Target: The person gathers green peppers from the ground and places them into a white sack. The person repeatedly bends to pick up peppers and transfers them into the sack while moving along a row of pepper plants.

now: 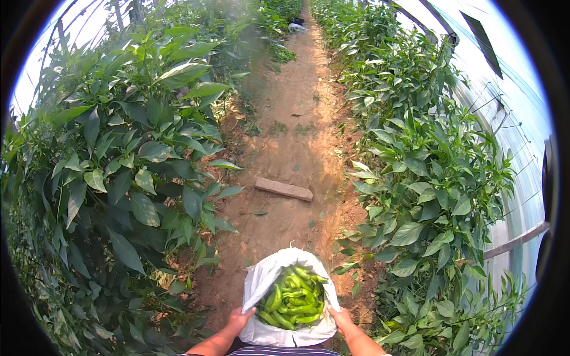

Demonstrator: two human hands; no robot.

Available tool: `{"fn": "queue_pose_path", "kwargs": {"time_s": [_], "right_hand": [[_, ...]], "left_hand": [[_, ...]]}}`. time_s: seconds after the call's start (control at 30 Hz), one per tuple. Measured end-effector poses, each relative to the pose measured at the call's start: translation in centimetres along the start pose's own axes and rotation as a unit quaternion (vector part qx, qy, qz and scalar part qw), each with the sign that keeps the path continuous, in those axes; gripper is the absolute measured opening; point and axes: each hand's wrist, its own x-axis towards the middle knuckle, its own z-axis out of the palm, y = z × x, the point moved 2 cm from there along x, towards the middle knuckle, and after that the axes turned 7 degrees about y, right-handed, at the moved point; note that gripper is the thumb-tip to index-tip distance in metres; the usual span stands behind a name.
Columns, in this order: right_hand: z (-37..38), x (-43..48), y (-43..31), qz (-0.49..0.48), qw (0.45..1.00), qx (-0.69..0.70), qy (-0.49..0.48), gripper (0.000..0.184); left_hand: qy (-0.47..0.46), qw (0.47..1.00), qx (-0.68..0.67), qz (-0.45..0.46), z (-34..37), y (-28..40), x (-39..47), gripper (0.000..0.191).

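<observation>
A white woven sack point(290, 256) is held mouth-up close against my body at the bottom of the view. Inside it lies a heap of long green peppers point(296, 293). My left hand point(241, 319) grips the sack's rim on its left side, thumb over the edge. On the opposite side my right hand point(340, 318) pinches the rim the same way. Between them the mouth is spread wide. The lower part of the sack is hidden from this angle.
A dirt path point(285, 151) runs ahead between pepper plants on the left point(133, 178) and right point(414, 200). Across it lies a narrow block point(283, 189). Farther off sits a pale bag point(297, 28). Plastic greenhouse sheeting point(512, 178) curves along the right.
</observation>
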Motion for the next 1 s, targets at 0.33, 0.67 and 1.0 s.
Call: {"fn": "queue_pose_path", "kwargs": {"time_s": [0.33,0.67,1.0], "right_hand": [[2.4,-5.0,-3.3,0.045,0.990,0.106,0.077,0.047],[3.4,-3.0,-0.3,0.011,0.981,0.193,0.032,0.033],[-0.4,0.6,-11.4,0.073,0.979,0.156,0.111,0.048]], "left_hand": [[0.039,0.985,-0.105,-0.131,-6.3,7.3,0.6,0.052],[-0.027,0.992,-0.087,-0.087,-6.5,4.1,5.3,0.039],[-0.060,0.977,-0.185,-0.086,-2.0,19.5,7.3,0.042]]}}
